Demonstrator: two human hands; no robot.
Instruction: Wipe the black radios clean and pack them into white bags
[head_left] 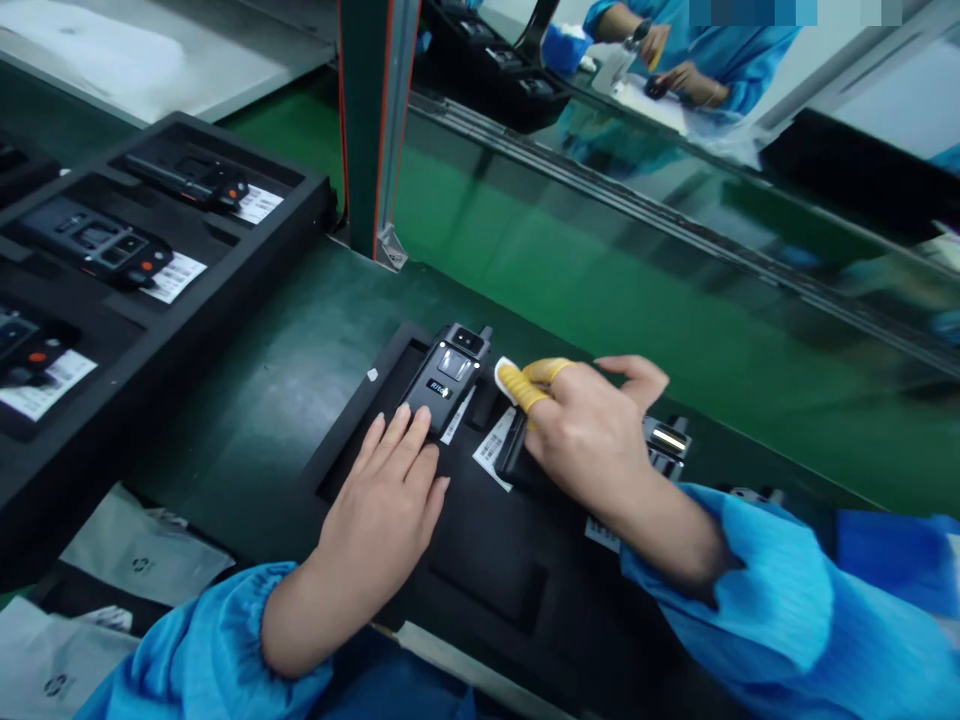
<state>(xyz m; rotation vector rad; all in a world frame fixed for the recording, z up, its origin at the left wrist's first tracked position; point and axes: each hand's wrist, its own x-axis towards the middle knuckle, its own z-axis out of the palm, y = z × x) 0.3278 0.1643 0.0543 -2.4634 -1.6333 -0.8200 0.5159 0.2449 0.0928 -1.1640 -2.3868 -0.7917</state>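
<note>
My left hand [390, 490] lies flat with fingers stretched out, its fingertips on the lower end of a black handheld radio [452, 375]. This radio rests in a black foam tray [480, 560], a printed white label [459, 415] beside it. My right hand [589, 430] wears yellow finger covers [521, 385] and pinches a small white pad [505, 372], just right of the radio. Beneath my right hand another black device [514, 450] is partly hidden, next to a barcode label [493, 450]. A further device [666, 440] shows behind my right wrist.
At left, a larger black tray [247, 270] holds several radios [97, 240] with labels. A metal post [375, 130] stands beyond the green bench [247, 400]. Pale printed bags [146, 550] lie at lower left. Across the rail, another person's hands [686, 80] work.
</note>
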